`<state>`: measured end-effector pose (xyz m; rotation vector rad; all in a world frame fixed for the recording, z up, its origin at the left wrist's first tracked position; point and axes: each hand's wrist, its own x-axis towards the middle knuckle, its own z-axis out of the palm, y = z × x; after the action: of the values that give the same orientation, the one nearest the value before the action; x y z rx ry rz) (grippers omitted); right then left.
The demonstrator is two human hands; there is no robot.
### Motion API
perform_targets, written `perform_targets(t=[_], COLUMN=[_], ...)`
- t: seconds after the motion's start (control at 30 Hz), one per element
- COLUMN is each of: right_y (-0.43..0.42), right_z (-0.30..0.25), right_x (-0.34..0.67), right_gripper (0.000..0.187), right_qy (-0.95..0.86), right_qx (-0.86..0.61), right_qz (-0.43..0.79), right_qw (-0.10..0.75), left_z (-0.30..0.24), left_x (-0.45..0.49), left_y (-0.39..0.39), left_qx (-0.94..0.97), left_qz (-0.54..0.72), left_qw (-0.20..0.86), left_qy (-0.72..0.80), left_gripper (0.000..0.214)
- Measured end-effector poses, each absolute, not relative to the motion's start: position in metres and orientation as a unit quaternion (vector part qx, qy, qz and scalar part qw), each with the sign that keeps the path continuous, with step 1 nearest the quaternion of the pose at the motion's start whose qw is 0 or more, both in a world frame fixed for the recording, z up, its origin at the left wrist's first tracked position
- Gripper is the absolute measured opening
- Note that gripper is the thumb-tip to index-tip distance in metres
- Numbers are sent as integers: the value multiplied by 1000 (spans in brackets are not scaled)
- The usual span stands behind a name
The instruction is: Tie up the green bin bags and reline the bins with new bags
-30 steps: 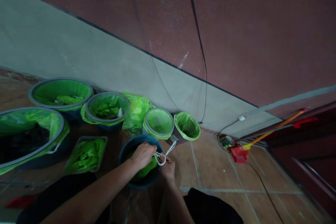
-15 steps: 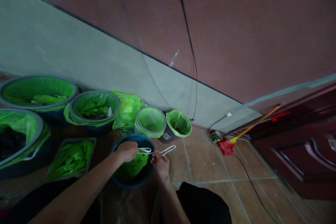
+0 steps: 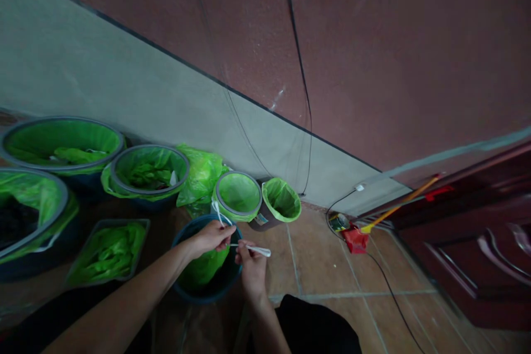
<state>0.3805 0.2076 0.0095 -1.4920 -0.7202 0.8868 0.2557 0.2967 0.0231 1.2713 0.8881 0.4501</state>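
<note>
Above the blue bin [image 3: 186, 290], my left hand [image 3: 213, 234] is closed on a white drawstring [image 3: 262, 251], a loop of which sticks up past its fingers. My right hand [image 3: 251, 268] pinches the same white string to the right, with a flattened loop pointing right out of its grip. A short length of string runs between the two hands. Beneath them a bunched green plastic bag [image 3: 204, 268] lies inside the blue bin. Whether the string is joined to that bag is hidden by my hands.
Green-lined bins stand by the wall, including a small white bin [image 3: 238, 193] and a grey bin [image 3: 267, 213]. A full green bag [image 3: 201, 171] leans there. A shallow tray [image 3: 143, 232] holds green plastic. A red dustpan [image 3: 355, 239] and black cable [image 3: 392, 282] lie right.
Both hands have shifted and drawn closer together. The left loop now stands up instead of lying sideways, and the right loop has narrowed and tilted downward.
</note>
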Motion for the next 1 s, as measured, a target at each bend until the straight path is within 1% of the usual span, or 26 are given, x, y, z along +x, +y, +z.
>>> perform_targets(t=[0.1,0.17,0.23,0.3,0.37,0.43,0.5,0.6,0.67,0.8,0.93,1.0], right_y=[206,206,209,213,217,219,218,211,204,197,197,197], right_z=[26,38,51,61,64,58,45,21,11,11,19,21], right_x=[375,372,370,370,372,375,378,381,381,383,388,390], right_gripper=[33,29,26,27,36,45,43,29,23,19,21,19], right_qy=[-355,-387,-402,-387,-352,-321,-319,-354,-391,-480,-482,-466], right_qx=[-641,-631,-611,-584,-560,-555,-588,-647,-651,-639,-664,-682], right_qz=[377,380,384,388,387,386,401,436,444,400,368,356], right_qw=[567,555,564,599,643,663,626,515,476,449,437,437], left_z=[29,33,36,37,36,36,37,37,36,36,38,36], left_x=[254,253,252,251,251,251,251,251,251,252,255,257], left_y=[297,294,290,285,282,281,281,282,281,280,280,280], left_qx=[647,711,762,789,798,805,811,818,821,817,770,737], left_qz=[169,135,126,136,145,148,148,152,159,166,152,157], left_qw=[664,623,569,527,506,496,488,479,468,462,521,553], left_qy=[335,297,282,287,293,289,287,278,285,301,335,355], left_gripper=[26,15,14,17,21,24,28,32,34,33,37,34])
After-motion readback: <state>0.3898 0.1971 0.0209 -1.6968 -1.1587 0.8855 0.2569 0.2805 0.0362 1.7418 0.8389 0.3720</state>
